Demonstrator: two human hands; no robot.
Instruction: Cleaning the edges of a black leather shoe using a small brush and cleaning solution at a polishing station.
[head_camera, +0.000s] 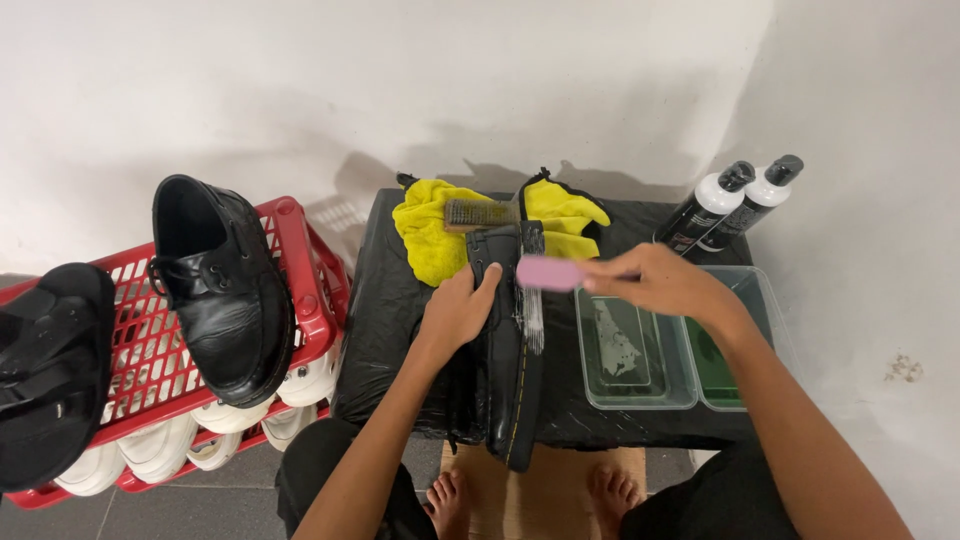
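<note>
A black shoe (512, 390) lies on its side on the black-covered table (395, 300), sole facing right with yellow stitching along the edge. My left hand (458, 308) grips the shoe's upper near the heel end. My right hand (660, 282) holds a pink brush (550, 272) against the shoe's sole, where white foam shows. A yellow cloth (432, 232) lies at the back of the table with a wooden-handled bristle brush (478, 213) resting on it.
Two clear plastic tubs (690, 385) with greenish water stand right of the shoe. Two black bottles with white tops (712, 208) stand behind them by the wall. A red crate (300, 260) at the left carries another black shoe (222, 290) and a black sandal (45, 370). My bare feet (450, 500) rest below.
</note>
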